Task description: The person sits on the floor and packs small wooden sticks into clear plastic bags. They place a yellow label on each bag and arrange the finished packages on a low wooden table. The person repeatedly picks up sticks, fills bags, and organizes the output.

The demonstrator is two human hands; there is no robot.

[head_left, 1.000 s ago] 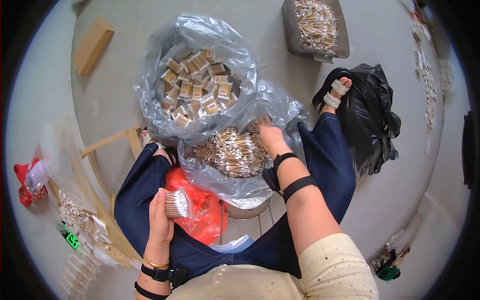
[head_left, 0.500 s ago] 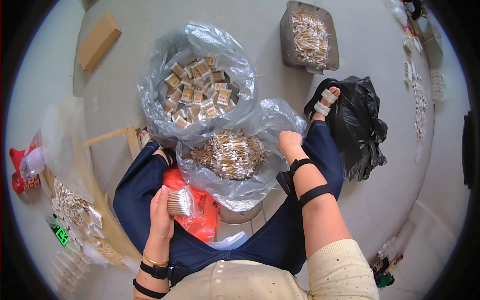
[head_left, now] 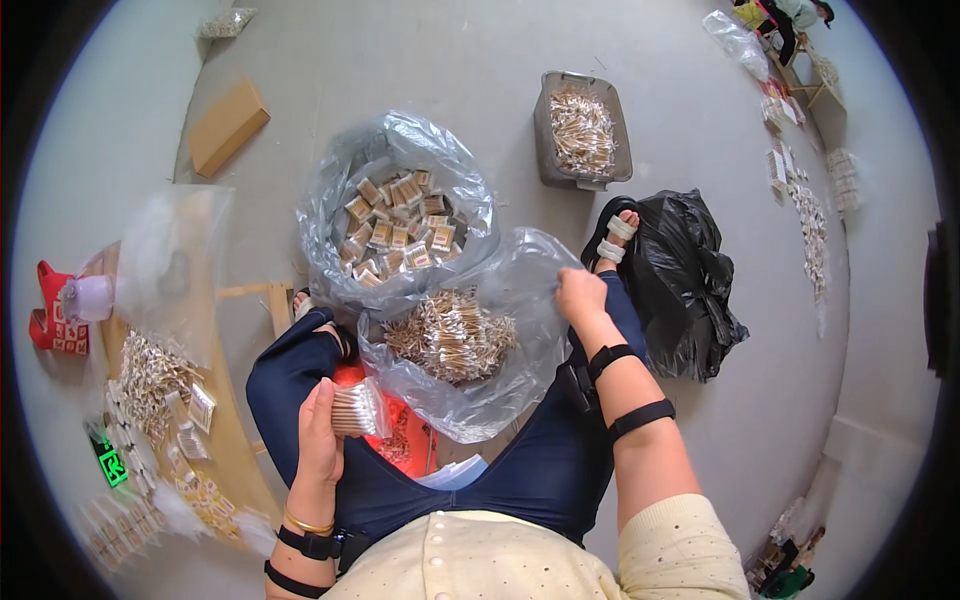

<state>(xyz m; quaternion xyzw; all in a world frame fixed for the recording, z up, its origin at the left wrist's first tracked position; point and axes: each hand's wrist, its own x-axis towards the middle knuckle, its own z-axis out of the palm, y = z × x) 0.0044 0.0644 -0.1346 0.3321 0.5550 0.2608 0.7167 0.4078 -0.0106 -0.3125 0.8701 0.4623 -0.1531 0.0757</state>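
My left hand (head_left: 320, 432) is closed around a small clear packet of cotton swabs (head_left: 358, 410), held above my left thigh. The swabs lie side by side, their white tips toward the right. My right hand (head_left: 582, 297) is a fist at the edge of a clear plastic bag (head_left: 530, 265), pinching its film. In that bag, between my knees, lies a heap of loose cotton swabs (head_left: 455, 338). Just beyond it stands a larger clear bag (head_left: 470, 175) of finished swab packets (head_left: 400, 236). Red plastic (head_left: 408, 425) lies partly hidden under the nearer bag.
A grey bin (head_left: 585, 182) of loose swabs stands ahead, right of the bags. A black plastic bag (head_left: 685, 285) lies beside my right foot. At left is a wooden table (head_left: 235, 450) with swabs and packets. A cardboard box (head_left: 228, 127) sits far left; another person (head_left: 795, 15) is far right.
The view has tilted farther ahead, so more floor and another person show. The bag film by my right fist is now stretched up and spread wider. My left hand still holds the packet.
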